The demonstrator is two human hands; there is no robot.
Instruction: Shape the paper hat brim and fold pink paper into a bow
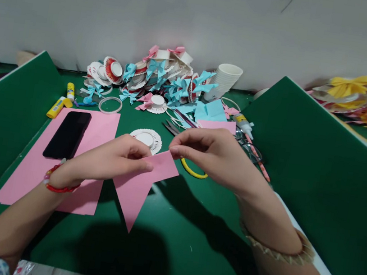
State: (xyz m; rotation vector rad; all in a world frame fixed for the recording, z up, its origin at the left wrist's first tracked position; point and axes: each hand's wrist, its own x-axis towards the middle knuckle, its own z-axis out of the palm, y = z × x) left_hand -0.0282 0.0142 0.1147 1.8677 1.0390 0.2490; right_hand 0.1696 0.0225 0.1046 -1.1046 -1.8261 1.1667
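Note:
A folded piece of pink paper (136, 194) hangs above the green table, with one long point aimed down at me and a shorter flap to the right. My left hand (115, 157) pinches it between thumb and fingers near its upper middle. At its upper right edge, my right hand (215, 155) grips the paper between thumb and fingertips. Just behind the paper lies a white scalloped paper disc (147, 139), partly hidden by my left hand. Scissors with yellow handles (194, 172) lie beneath my right hand, which covers part of them.
Pink sheets (89, 197) with a black phone (67, 135) on them lie at left, near glue sticks (56, 107). Finished paper hats with bows (158, 72) pile up at the back beside stacked paper cups (225, 79). Green partitions (318, 174) stand on both sides.

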